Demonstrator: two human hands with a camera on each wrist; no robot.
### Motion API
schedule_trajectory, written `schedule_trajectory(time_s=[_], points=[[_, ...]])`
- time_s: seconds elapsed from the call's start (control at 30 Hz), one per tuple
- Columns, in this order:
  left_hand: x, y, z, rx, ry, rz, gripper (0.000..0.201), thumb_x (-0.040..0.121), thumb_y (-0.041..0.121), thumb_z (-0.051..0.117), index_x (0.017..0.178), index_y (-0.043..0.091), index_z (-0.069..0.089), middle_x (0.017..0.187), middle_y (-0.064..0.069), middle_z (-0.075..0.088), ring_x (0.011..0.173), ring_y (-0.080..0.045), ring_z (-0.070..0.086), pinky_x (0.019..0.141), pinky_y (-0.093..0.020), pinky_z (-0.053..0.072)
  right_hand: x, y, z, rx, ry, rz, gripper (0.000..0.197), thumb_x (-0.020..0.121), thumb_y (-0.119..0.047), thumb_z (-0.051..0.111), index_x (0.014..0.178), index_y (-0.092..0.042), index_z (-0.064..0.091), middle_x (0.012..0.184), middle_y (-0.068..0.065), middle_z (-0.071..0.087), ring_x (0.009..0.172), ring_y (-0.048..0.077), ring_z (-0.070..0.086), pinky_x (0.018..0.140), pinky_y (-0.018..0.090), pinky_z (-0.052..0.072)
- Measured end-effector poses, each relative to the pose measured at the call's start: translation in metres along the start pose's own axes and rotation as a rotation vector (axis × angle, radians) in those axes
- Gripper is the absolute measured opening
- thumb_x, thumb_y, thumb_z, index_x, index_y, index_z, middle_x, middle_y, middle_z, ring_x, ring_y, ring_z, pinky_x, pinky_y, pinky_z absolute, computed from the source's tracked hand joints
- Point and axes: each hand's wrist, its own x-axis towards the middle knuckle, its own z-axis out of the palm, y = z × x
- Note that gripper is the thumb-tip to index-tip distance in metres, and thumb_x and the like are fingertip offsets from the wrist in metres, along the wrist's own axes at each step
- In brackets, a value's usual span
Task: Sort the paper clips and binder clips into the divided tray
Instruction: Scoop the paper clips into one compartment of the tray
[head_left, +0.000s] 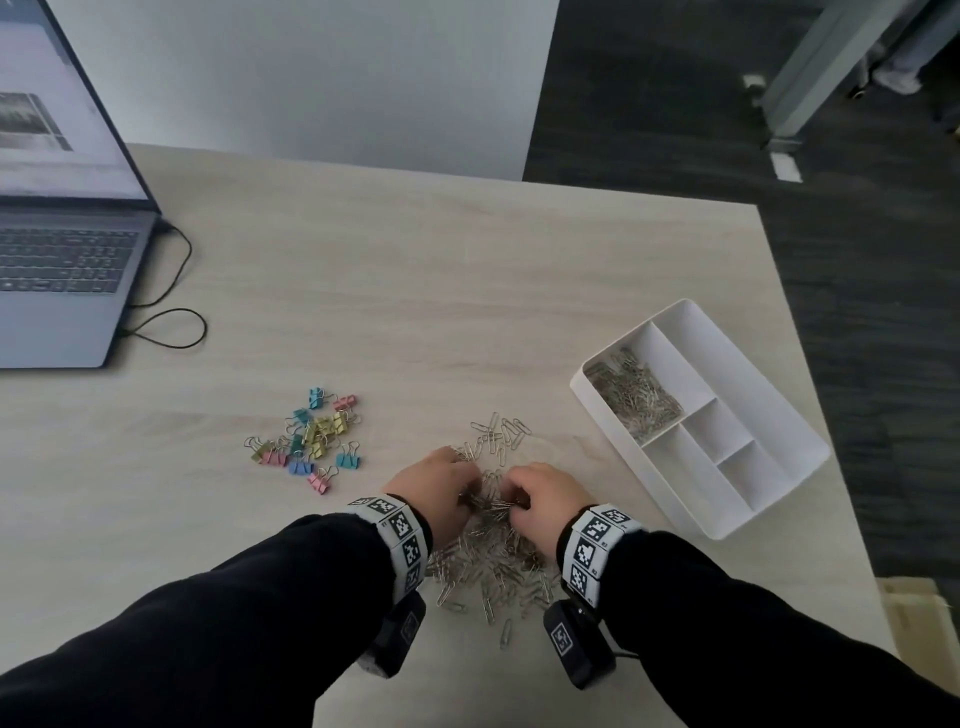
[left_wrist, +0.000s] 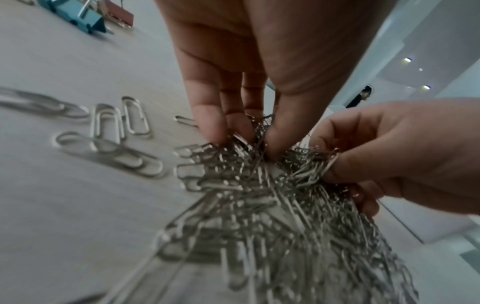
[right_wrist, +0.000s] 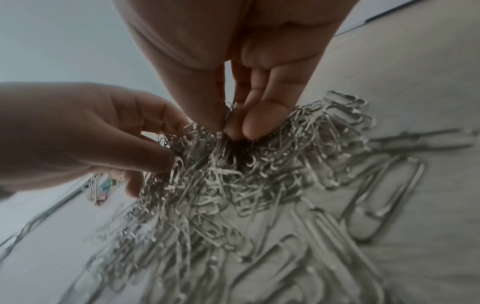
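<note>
A heap of silver paper clips (head_left: 493, 551) lies on the table near its front edge, and both hands dig into its far side. My left hand (head_left: 439, 486) pinches a tangle of paper clips (left_wrist: 249, 156) between thumb and fingers. My right hand (head_left: 540, 493) pinches the same tangle (right_wrist: 228, 148) from the right. Coloured binder clips (head_left: 311, 439) lie in a loose group to the left. The white divided tray (head_left: 769, 405) sits at the right, with paper clips (head_left: 636, 392) in its long left compartment.
An open laptop (head_left: 67, 260) stands at the far left with a black cable (head_left: 171, 312) looping beside it. The tray is close to the table's right edge (head_left: 810, 364). A few stray paper clips (head_left: 501, 431) lie beyond the hands.
</note>
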Motion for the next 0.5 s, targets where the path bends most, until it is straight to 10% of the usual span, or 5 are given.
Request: schedule_trajectory(time_s=[0.5], points=[[0.016, 0.013, -0.029, -0.192, 0.033, -0.048, 0.011, 0.081, 0.017, 0.066, 0.089, 0.021, 0.073, 0.092, 0.006, 0.069, 0.078, -0.011, 0.064, 0.073, -0.027, 0.058, -0.014, 0.016, -0.057, 0.409, 0.238, 0.113, 0.019, 0.083, -0.011, 0.067, 0.077, -0.028, 0.062, 0.070, -0.002, 0.069, 0.058, 0.014, 0.069, 0.062, 0.036, 0.061]])
